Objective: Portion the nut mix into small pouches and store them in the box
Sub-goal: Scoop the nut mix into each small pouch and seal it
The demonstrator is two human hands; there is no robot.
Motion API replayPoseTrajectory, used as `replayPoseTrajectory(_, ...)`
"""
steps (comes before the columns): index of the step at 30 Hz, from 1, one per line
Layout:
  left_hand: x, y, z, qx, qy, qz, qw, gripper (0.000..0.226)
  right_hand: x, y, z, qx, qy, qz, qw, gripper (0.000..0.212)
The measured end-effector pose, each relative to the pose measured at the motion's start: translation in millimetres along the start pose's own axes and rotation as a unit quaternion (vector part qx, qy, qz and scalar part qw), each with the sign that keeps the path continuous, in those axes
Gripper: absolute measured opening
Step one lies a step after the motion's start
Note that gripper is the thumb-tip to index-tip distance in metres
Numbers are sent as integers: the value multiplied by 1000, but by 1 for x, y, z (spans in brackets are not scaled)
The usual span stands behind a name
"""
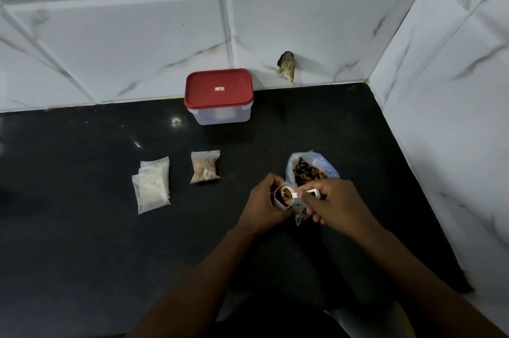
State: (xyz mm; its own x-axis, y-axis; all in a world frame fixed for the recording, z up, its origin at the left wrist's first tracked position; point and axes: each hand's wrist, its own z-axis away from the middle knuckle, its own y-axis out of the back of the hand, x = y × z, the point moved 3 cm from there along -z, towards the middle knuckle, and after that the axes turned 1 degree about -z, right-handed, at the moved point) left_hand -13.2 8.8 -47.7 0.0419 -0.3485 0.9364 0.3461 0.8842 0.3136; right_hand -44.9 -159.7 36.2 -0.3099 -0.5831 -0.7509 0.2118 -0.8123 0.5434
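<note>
White scoop (305, 193), why tip it there?
The right hand (330, 202) pinches it over the small pouch (283, 200). The left hand (261, 200) grips that pouch to hold its mouth wide.
And the nut bag (311, 169)?
Just behind, easy to reach. One full pouch (205, 167) lies left. The box (220, 116) sits far, red lid (219, 87) on.
</note>
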Motion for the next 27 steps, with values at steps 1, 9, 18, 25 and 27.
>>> replayPoseTrajectory(1,0,0,0,0,3,5,1000,48,-5,-1,2,7,39,54,998,18)
replayPoseTrajectory(9,-3,4,-1,10,6,2,1000,46,-6,-9,8,23,153,197,968,28)
replayPoseTrajectory(18,-5,3,-2,10,10,-5,1000,47,15,-2,13,86,166,67,980,23)
replayPoseTrajectory(25,-3,3,-3,7,13,7,1000,46,34,7,12,49,-77,-312,946,16)
replayPoseTrajectory(27,-2,3,-3,5,13,13,1000,46,39,11,11,55,-107,-371,921,17)
